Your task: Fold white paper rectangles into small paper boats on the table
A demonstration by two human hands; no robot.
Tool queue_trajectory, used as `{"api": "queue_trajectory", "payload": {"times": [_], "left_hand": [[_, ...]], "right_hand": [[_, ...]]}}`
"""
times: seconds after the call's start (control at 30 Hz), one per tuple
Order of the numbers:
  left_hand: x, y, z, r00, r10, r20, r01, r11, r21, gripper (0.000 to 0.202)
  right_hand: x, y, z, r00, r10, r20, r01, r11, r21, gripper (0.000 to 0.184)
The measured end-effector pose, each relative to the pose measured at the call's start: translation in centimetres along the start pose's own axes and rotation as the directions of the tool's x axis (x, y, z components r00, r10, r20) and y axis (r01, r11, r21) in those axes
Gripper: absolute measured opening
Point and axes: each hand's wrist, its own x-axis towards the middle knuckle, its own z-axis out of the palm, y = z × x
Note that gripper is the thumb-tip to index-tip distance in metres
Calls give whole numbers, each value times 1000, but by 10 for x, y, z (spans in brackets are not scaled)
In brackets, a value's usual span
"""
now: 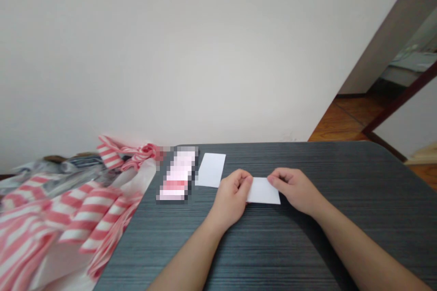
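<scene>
A small white sheet of paper point(263, 190) lies on the dark grey table point(341, 200), held from both sides. My left hand point(232, 193) pinches its left edge with curled fingers. At its upper right edge, my right hand point(295, 188) grips it with fingers closed. A second white sheet point(211, 169) rests flat just behind and to the left of my left hand.
A pixelated pink and white object point(178, 173) lies left of the second sheet. Red-and-white striped plastic bags point(68, 218) pile up at the table's left edge. A white wall stands behind the table; a wooden floor point(344, 122) shows at right.
</scene>
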Motion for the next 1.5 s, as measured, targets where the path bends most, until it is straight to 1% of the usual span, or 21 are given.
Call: {"api": "queue_trajectory", "payload": {"times": [0.23, 0.33, 0.47, 0.57, 0.7, 0.8, 1.0, 1.1, 1.2, 1.33, 1.5], "left_hand": [[0, -1, 0, 999, -12, -34, 11, 999, -39, 26], [1, -1, 1, 999, 1, -32, -2, 999, -35, 26], [1, 0, 1, 999, 30, -20, -30, 999, -23, 23], [0, 1, 0, 998, 56, -2, -56, 998, 24, 24], [0, 6, -1, 997, 66, 41, -71, 988, 135, 27], [-1, 9, -2, 996, 76, 49, -83, 982, 168, 27], [-1, 7, -1, 998, 68, 15, -69, 991, 113, 27], [-1, 7, 0, 998, 58, 6, -58, 995, 87, 26], [-1, 7, 0, 996, 61, 69, -67, 994, 83, 26], [-2, 8, -1, 984, 64, 166, -88, 987, 137, 26], [-3, 12, -2, 975, 104, 196, -140, 973, 182, 29]], "right_hand": [[1, 7, 0, 1000, 3, 3, -3, 999, 32, 24], [1, 7, -2, 1000, 0, -10, 0, 1000, 6, 24], [-1, 3, -3, 1000, -11, 2, 11, 999, -34, 24], [-1, 0, -3, 1000, -23, 16, 24, 999, -42, 24], [-2, -3, -1, 999, -43, 27, 44, 998, -48, 23], [-1, -3, 1, 999, -37, 28, 38, 998, -44, 24], [-1, 1, 2, 1000, -20, 11, 20, 999, 30, 21], [-1, 1, 1, 1000, -26, -12, 26, 999, 38, 20], [-1, 1, 2, 999, -35, -42, 37, 998, 46, 20], [0, 1, 5, 996, -52, -72, 58, 995, 82, 16], [-2, -3, 6, 996, -89, -29, 90, 994, 62, 16]]}}
